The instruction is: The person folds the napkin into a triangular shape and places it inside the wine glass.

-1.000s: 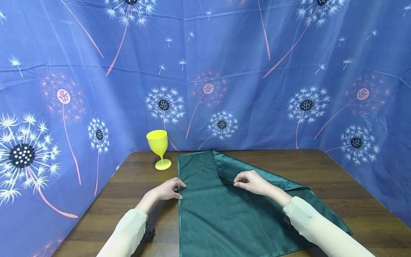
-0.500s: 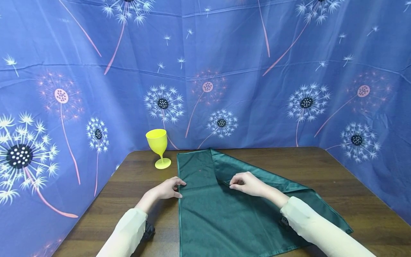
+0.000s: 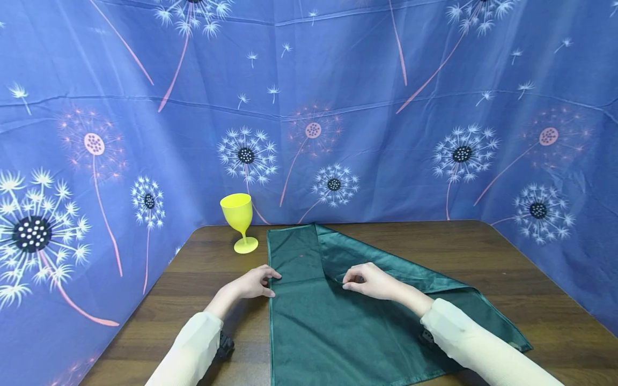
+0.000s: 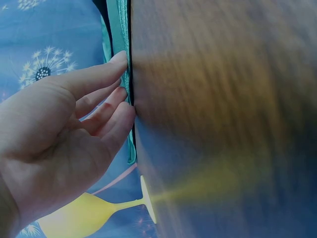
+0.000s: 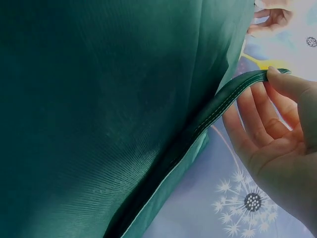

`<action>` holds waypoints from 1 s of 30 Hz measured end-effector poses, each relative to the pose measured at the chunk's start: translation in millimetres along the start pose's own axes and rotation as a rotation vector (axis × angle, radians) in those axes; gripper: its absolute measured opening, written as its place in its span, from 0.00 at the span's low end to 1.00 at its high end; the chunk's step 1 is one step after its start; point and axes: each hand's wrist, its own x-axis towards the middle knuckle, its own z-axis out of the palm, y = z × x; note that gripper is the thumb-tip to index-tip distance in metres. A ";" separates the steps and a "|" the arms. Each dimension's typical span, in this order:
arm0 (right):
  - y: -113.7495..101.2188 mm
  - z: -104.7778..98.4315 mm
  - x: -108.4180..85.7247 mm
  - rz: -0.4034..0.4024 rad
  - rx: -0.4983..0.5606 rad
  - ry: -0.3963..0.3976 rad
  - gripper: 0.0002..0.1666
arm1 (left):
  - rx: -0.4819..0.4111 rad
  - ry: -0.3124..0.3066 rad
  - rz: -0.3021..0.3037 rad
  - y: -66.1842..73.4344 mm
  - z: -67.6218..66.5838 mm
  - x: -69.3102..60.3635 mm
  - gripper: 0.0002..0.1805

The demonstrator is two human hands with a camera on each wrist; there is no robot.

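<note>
A dark green, satiny cloth [image 3: 328, 332] lies on the table, its far right part folded back over itself. Between thumb and fingers my right hand [image 3: 379, 281] pinches the hemmed corner of that flap, held a little above the layer below. In the right wrist view the raised hem [image 5: 223, 106] runs up to the thumb and fingertips. My left hand [image 3: 248, 284] rests at the cloth's left edge, its thumb and fingertips touching the border. From the left wrist view, the fingers [image 4: 116, 119] are loosely bent and grip nothing.
A yellow goblet [image 3: 238, 214] stands upright at the back left, just beyond the cloth's far left corner. The brown wooden table [image 3: 507, 279] extends to both sides. A blue curtain [image 3: 386, 134] with dandelion prints encloses the back and sides.
My right hand has moved a little to the left and slightly nearer, drawing the pinched corner with it. The left hand stays at the cloth's edge.
</note>
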 end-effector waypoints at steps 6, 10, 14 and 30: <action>-0.9 3.0 -1.1 -0.006 0.018 -0.034 0.05 | -0.005 0.003 -0.006 -1.4 -0.1 0.9 0.23; -5.0 3.5 -2.3 0.015 0.059 -0.056 0.03 | -0.005 0.003 0.001 -1.3 -0.6 1.4 0.23; -8.8 4.4 -3.0 0.018 0.061 -0.061 0.02 | -0.009 0.005 0.003 -1.6 0.0 1.5 0.23; -0.5 10.3 -9.2 -0.014 -0.029 -0.045 0.02 | -0.008 0.002 0.003 -1.2 0.6 1.7 0.22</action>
